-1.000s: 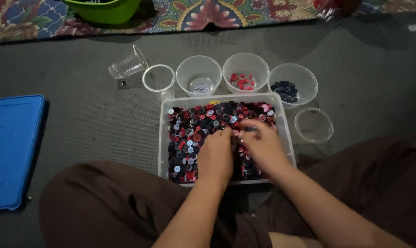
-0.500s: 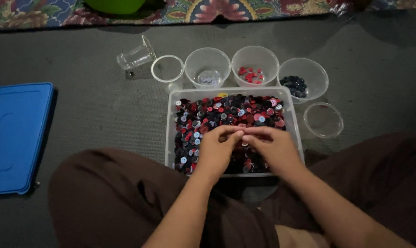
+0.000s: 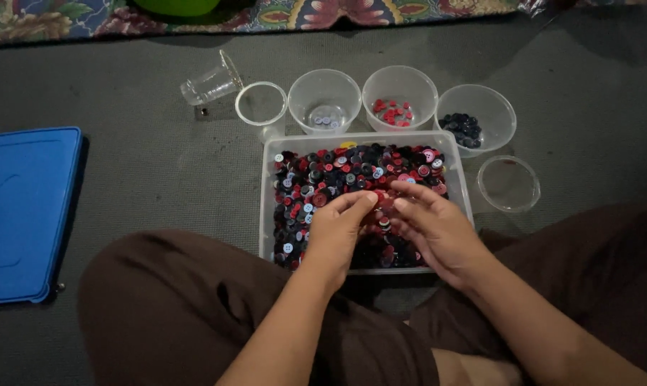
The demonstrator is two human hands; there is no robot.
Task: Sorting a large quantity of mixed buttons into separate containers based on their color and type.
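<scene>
On a grey carpeted floor point(image 3: 137, 186), the left hand point(image 3: 336, 232) and right hand point(image 3: 432, 227) pinch small buttons together over the clear rectangular plastic tub point(image 3: 268, 207) of mixed red, dark and pale buttons point(image 3: 338, 175). Beyond stand three clear round bowls point(image 3: 398, 89).

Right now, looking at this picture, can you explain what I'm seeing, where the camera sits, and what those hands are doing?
The camera is worn on a person's head and looks down at their lap and the grey floor. Both hands, the left hand and the right hand, reach into a clear tray full of mixed buttons, fingertips meeting over the pile; whether they pinch one is hidden. Behind the tray stand three clear bowls: pale buttons, red buttons, dark buttons. An upright cup, a tipped cup, a small dish and a blue lid lie nearby.
</scene>
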